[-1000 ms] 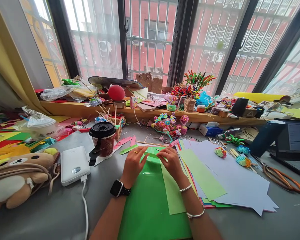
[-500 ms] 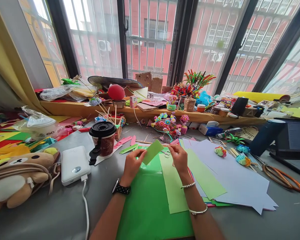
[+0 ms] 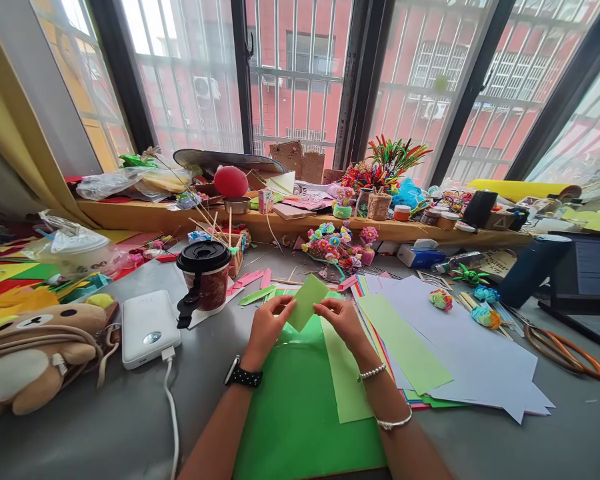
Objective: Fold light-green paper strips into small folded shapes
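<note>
A small light green piece of paper (image 3: 307, 299) is held up above a green board (image 3: 300, 407), tilted so that one corner points upward. My left hand (image 3: 267, 328) pinches its left edge between thumb and fingers. At the right edge, my right hand (image 3: 349, 327) has its thumb and fingertips closed on the paper. Partly under my right wrist lies a light green paper strip (image 3: 344, 390). A second light green strip (image 3: 405, 343) rests on the white sheets (image 3: 480, 360) to the right.
To the left stand a lidded coffee cup (image 3: 206, 280), a white power bank (image 3: 150, 330) with its cable, and a plush bear (image 3: 35, 360). Scissors (image 3: 560, 347) with orange handles lie at the right. Crepe flowers (image 3: 333, 247) sit behind, below a cluttered ledge (image 3: 290, 223).
My right hand has moved left and down to the paper's right edge, from a spot apart from it. The paper has turned more upright in my left hand.
</note>
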A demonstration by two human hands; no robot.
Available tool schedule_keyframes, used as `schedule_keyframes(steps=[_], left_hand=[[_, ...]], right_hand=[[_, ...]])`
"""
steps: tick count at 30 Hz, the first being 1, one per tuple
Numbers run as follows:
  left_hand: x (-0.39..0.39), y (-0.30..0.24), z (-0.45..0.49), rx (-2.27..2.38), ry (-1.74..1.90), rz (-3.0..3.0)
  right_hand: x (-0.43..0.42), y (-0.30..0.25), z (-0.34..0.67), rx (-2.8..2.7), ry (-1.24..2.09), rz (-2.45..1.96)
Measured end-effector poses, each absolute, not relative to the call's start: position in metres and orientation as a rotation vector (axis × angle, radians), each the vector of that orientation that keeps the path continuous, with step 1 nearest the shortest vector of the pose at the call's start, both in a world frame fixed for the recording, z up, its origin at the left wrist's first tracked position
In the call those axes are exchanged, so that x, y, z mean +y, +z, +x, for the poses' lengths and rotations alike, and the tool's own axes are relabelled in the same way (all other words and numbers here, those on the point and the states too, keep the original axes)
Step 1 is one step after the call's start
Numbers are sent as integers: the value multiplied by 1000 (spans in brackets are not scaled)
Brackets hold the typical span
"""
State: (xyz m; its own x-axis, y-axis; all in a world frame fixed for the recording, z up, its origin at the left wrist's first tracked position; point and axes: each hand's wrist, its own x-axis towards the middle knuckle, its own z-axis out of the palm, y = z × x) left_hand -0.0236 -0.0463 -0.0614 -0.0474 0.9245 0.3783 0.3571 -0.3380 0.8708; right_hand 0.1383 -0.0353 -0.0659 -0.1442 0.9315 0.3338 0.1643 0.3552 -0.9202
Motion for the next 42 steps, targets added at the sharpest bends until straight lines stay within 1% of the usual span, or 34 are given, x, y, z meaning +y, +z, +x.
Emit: schedule_keyframes(steps=[3,7,14,19,25,27,29,32,35,39,42], left_hand=[[-47,-65,-22,1481,1497,1999],[-49,-67,-19,1452,1416,2233],[-50,-68,-15,1281,1291,2150],[-49,-71,-14,1274,1266,2166],[-50,-73,-11,1266,1259,2156],[-50,-71,-11,1245,1298,2082],[-51,-69,-10,1219,1318,1988],[-52,-64,-9,1123,1275,1849],[-55,-60,-7,1044,1229,1763],[-58,-57,-6,1021,1210,1709],[-59,-56,-6,1030,1182,1684]], right_hand=[[-33,-70,138,-1597,860,-1053],[-34,-70,137,-1619,826,-1050],[-37,-67,136,-1595,838,-1017],[-36,-68,135,-1612,874,-988],[-36,-70,135,-1618,820,-1034],[-36,-69,135,-1609,765,-1053],[-37,-68,134,-1620,643,-1082],[-39,-66,133,-1718,414,-1082],[-43,-65,130,-1840,256,-1024],[-47,-65,126,-1960,144,-932],[-49,-64,124,-1981,173,-884]])
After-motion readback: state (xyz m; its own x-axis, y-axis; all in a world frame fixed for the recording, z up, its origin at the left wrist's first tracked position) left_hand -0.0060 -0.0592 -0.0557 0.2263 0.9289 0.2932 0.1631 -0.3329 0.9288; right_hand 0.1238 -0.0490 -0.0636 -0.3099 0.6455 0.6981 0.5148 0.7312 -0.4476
